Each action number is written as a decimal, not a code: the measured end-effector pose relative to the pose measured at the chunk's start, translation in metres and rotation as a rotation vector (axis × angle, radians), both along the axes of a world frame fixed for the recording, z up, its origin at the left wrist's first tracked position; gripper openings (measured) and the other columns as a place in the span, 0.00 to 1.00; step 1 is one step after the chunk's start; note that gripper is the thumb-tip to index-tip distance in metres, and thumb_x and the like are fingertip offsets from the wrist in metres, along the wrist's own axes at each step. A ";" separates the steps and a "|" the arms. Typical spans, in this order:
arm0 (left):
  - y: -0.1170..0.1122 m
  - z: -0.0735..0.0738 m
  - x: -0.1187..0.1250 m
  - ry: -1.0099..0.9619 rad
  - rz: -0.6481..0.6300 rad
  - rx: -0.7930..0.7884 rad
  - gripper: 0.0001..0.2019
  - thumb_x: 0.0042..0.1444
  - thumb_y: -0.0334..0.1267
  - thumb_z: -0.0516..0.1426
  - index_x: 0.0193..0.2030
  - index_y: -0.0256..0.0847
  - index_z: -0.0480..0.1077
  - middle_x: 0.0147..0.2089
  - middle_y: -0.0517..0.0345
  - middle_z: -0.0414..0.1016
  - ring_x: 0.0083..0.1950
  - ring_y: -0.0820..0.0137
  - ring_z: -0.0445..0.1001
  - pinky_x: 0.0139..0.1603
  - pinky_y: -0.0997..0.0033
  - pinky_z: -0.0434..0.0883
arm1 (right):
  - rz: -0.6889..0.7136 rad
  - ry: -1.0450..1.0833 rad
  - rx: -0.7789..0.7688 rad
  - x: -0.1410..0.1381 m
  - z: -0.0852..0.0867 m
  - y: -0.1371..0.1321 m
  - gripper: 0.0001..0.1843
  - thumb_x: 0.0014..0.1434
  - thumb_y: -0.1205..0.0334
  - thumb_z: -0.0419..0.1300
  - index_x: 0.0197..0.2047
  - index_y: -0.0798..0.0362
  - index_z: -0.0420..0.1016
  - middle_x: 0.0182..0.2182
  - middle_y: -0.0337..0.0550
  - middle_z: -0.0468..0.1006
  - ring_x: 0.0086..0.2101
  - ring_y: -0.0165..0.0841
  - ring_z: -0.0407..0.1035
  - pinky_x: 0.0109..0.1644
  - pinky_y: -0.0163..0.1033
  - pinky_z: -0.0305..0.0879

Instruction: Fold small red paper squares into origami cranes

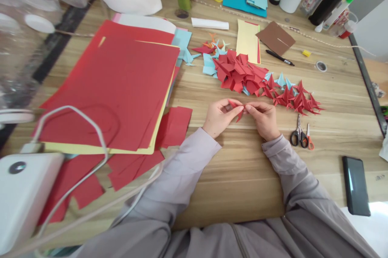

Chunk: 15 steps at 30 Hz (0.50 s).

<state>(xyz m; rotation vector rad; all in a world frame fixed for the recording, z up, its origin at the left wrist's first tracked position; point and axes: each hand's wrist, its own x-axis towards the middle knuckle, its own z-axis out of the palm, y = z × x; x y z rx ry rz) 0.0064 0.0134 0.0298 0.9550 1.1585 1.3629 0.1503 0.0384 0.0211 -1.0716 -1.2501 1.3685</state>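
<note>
Between my fingertips is a small folded red paper piece (pixel 238 115), its pointed ends showing below and above the fingers. My left hand (pixel 221 115) pinches it from the left. From the right, my right hand (pixel 264 118) pinches its other end, thumb and forefinger together; the exact fold there is hidden. Just beyond both hands lies a heap of folded red paper pieces (pixel 239 70), with some light blue ones among them. Finished-looking red origami cranes (pixel 298 98) form a cluster at the heap's right end.
Black-handled scissors (pixel 299 136) and orange-handled scissors (pixel 309 138) lie right of my hands. Large red paper sheets (pixel 121 88) are stacked at left, near a white power bank (pixel 27 193) with cables. A phone (pixel 356 185) rests at right; a black pen (pixel 280 58) lies behind.
</note>
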 end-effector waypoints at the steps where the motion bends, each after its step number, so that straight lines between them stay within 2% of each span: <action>1: 0.000 0.000 0.000 -0.022 -0.014 -0.004 0.10 0.43 0.40 0.65 0.30 0.37 0.75 0.27 0.57 0.77 0.28 0.72 0.74 0.31 0.72 0.71 | -0.004 0.002 0.002 0.000 0.000 0.000 0.07 0.48 0.57 0.69 0.29 0.51 0.81 0.23 0.38 0.80 0.26 0.30 0.73 0.36 0.38 0.72; 7: 0.000 0.000 0.001 -0.009 0.018 -0.025 0.06 0.43 0.36 0.64 0.26 0.36 0.74 0.21 0.60 0.73 0.23 0.74 0.71 0.27 0.73 0.69 | 0.024 -0.034 0.025 0.000 0.002 -0.001 0.07 0.47 0.57 0.69 0.29 0.51 0.81 0.24 0.38 0.81 0.27 0.31 0.74 0.36 0.39 0.72; 12: 0.000 0.002 0.000 0.016 0.025 -0.018 0.04 0.44 0.34 0.63 0.24 0.37 0.73 0.20 0.60 0.72 0.23 0.75 0.70 0.25 0.75 0.67 | 0.045 -0.033 0.040 -0.001 0.005 -0.002 0.09 0.48 0.54 0.69 0.30 0.50 0.81 0.25 0.39 0.81 0.28 0.32 0.74 0.37 0.40 0.72; 15: 0.000 0.003 0.000 0.028 0.020 -0.025 0.04 0.44 0.35 0.63 0.24 0.37 0.73 0.20 0.61 0.71 0.23 0.75 0.69 0.25 0.75 0.67 | 0.036 -0.056 0.040 -0.001 0.005 -0.003 0.10 0.45 0.55 0.71 0.30 0.50 0.81 0.27 0.38 0.81 0.28 0.31 0.74 0.36 0.39 0.72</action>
